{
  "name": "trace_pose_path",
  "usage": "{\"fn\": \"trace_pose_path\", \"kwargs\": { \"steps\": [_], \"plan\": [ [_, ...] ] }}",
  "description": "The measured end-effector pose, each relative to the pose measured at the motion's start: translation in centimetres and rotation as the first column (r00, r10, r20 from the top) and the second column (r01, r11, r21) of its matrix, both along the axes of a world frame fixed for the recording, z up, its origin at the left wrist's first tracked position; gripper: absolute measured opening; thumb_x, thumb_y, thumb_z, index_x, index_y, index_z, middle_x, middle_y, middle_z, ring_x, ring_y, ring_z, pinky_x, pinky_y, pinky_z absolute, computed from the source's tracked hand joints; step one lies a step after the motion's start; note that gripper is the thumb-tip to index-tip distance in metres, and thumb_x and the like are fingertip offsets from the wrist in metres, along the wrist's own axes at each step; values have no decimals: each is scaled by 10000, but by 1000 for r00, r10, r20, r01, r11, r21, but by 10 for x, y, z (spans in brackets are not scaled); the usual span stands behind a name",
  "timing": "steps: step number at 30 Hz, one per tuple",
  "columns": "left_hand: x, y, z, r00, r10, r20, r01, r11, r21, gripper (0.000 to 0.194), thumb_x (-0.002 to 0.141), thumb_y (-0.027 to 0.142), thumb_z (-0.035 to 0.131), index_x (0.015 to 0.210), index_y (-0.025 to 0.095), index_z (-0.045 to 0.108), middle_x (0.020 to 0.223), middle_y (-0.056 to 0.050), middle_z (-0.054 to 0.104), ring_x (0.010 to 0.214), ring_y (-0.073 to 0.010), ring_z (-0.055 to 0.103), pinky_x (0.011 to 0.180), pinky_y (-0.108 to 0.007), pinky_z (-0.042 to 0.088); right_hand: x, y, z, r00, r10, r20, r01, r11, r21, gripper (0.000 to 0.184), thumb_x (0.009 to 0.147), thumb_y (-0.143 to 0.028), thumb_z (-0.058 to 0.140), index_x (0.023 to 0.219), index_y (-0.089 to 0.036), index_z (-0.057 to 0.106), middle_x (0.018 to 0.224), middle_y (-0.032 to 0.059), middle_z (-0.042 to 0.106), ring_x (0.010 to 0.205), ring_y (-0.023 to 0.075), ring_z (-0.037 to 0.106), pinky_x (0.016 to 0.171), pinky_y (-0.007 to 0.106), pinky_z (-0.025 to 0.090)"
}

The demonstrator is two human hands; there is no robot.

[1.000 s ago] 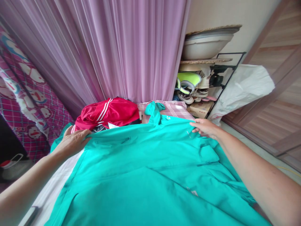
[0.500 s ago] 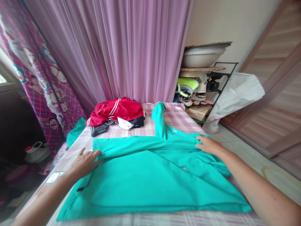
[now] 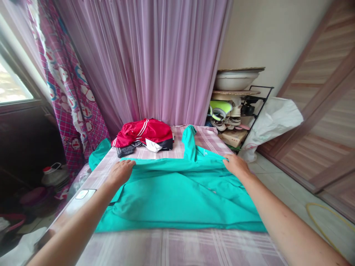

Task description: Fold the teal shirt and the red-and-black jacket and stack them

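A teal jacket [image 3: 166, 199] lies spread sideways on the plaid cloth [image 3: 155, 247], one sleeve [image 3: 189, 144] pointing away from me. My left hand [image 3: 122, 171] is closed on the jacket's far left corner. With bent fingers, my right hand [image 3: 235, 164] pinches its far edge on the right. Between the two hands the far edge runs fairly straight, and the cloth below it is wrinkled.
Beyond the jacket sits a pile of red and dark clothes [image 3: 144, 135]. A phone [image 3: 80, 199] lies by the left edge. At the back right stands a shoe rack [image 3: 257, 107] with a basin [image 3: 235, 80] on top; a white bag [image 3: 273, 122] hangs beside it.
My left hand has gone from lying open on the jacket to gripping its far corner. The right hand has closed on the far edge. The jacket's near edge has shifted away from me.
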State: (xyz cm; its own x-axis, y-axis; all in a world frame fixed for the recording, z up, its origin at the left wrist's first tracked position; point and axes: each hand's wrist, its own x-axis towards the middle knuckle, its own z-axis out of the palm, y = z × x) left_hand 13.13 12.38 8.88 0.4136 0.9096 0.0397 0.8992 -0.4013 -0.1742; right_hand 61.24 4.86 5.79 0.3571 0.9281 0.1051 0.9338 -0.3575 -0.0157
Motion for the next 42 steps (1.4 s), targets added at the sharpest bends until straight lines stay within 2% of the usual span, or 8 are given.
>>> {"fn": "trace_pose_path", "kwargs": {
  "steps": [4,8,17,23,29,35,39,42],
  "plan": [
    [-19,-6,-15,999,43,7,-42,992,-123,437,838,106,397,1126,239,698,1130,-111,727,1043,-275,682,895,-402,491,13,-15,-13,999,-28,-39,21,985,-172,355,864,-239,488,1115,-232,739,1168,120,718,1053,295,673,827,376,512],
    [-23,-10,-33,989,122,79,-106,979,-175,457,878,175,376,1215,251,675,1281,-93,681,1129,-282,659,933,-402,495,3,-13,-9,997,-72,9,72,997,-7,444,869,-215,457,1249,-261,681,1291,115,658,1056,287,669,823,373,513],
    [20,-6,-72,964,91,251,-60,990,-127,482,984,478,355,1375,303,576,1532,-70,465,1439,-327,368,1151,-570,289,-66,78,16,974,32,-223,-16,997,72,517,932,-479,424,1323,-199,614,1266,145,669,1182,302,613,944,408,479],
    [19,-10,-97,961,125,248,-104,990,-96,493,977,544,351,1402,378,538,1576,-45,401,1472,-328,300,1159,-606,248,-79,140,-5,772,-78,-631,188,976,110,691,795,-498,640,1328,-63,574,1309,247,620,1215,356,580,950,425,474],
    [22,-13,-94,956,130,262,-108,989,-97,476,987,518,344,1398,381,542,1572,-44,407,1466,-327,309,1154,-625,250,-75,159,-2,562,76,-824,167,965,203,402,735,-325,649,1088,-139,701,816,59,743,734,204,676,642,279,512],
    [23,-12,-96,953,140,268,-121,989,-85,464,992,507,350,1393,379,545,1571,-30,410,1469,-317,306,1159,-622,241,-59,85,49,256,391,-884,-67,920,387,413,666,-427,734,1007,-193,740,767,7,725,700,169,643,680,287,521],
    [23,-11,-95,950,137,281,-113,989,-98,469,992,502,349,1399,369,541,1571,-40,409,1471,-322,301,1156,-628,236,-55,-15,77,327,387,-862,-597,792,129,334,741,-486,709,910,-206,776,919,31,757,874,208,673,820,320,524],
    [22,-10,-93,948,133,290,-106,989,-107,475,996,491,337,1405,354,536,1573,-48,405,1473,-322,296,1158,-628,226,-46,-61,80,404,290,-867,-740,661,-123,399,801,-543,639,908,-188,787,909,69,763,855,222,691,802,330,539]
  ]
}}
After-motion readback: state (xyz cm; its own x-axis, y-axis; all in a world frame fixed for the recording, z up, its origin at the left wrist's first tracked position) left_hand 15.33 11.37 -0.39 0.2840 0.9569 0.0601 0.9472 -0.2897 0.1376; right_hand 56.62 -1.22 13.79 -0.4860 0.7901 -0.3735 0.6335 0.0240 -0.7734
